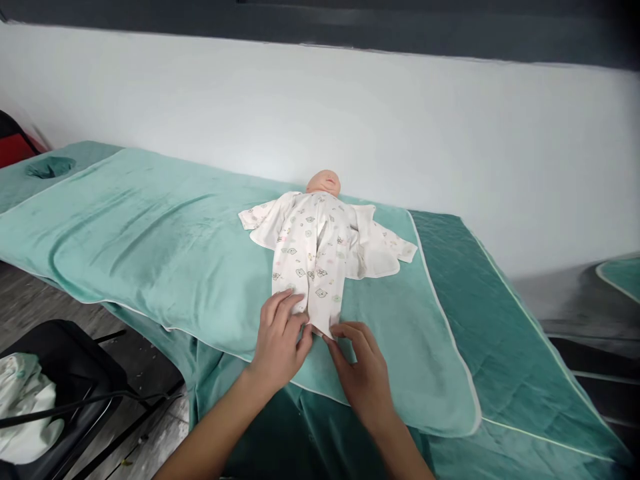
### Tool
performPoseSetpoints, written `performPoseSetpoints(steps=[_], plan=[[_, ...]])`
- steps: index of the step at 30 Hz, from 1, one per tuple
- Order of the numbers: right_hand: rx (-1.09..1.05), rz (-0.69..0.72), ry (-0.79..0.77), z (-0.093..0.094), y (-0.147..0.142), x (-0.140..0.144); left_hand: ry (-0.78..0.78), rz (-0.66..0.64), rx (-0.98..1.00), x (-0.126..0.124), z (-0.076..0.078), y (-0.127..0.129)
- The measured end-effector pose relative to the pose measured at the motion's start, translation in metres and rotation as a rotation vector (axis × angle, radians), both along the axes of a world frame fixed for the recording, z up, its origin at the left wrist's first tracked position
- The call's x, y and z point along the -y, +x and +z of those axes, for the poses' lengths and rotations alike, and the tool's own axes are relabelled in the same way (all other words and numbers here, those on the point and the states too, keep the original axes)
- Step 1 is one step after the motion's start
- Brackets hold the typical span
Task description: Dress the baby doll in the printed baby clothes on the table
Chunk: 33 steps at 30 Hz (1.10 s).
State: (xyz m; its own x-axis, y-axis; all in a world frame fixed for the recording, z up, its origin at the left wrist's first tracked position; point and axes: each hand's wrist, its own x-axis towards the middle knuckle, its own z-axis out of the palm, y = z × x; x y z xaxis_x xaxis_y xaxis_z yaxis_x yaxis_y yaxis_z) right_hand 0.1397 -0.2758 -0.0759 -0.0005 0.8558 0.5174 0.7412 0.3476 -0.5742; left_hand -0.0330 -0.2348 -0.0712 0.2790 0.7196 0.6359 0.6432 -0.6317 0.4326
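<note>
A baby doll [324, 182] lies on its back on a green towel [150, 253], head toward the wall. It wears a white printed sleepsuit [313, 247], its sleeves spread out to both sides. My left hand [280, 340] rests on the bottom of the left leg of the suit, fingers pinching the hem. My right hand [360, 363] is beside it, fingertips gripping the hem of the right leg at the towel.
The towel covers a long bed [500, 320] with a darker green quilted sheet, set against a white wall. A black chair [75, 387] with a white cloth [23, 407] stands at the lower left. A second bed corner [620, 277] shows at far right.
</note>
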Motion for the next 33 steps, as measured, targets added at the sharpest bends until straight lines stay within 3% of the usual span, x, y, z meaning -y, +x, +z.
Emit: performPoseSetpoints(steps=[11,18,27,33], plan=[[0.036,0.006,-0.03,-0.013,0.016,0.005,0.018,-0.093,0.037,0.0,-0.01,-0.015],[0.007,-0.002,-0.034,-0.02,0.016,0.003,-0.035,0.002,-0.045,-0.002,-0.008,-0.02],[0.025,-0.009,-0.039,-0.035,0.018,0.0,0.032,0.095,0.101,-0.003,-0.017,-0.023],[0.034,-0.023,-0.027,-0.036,0.016,-0.001,0.088,0.057,0.109,-0.005,-0.02,-0.029]])
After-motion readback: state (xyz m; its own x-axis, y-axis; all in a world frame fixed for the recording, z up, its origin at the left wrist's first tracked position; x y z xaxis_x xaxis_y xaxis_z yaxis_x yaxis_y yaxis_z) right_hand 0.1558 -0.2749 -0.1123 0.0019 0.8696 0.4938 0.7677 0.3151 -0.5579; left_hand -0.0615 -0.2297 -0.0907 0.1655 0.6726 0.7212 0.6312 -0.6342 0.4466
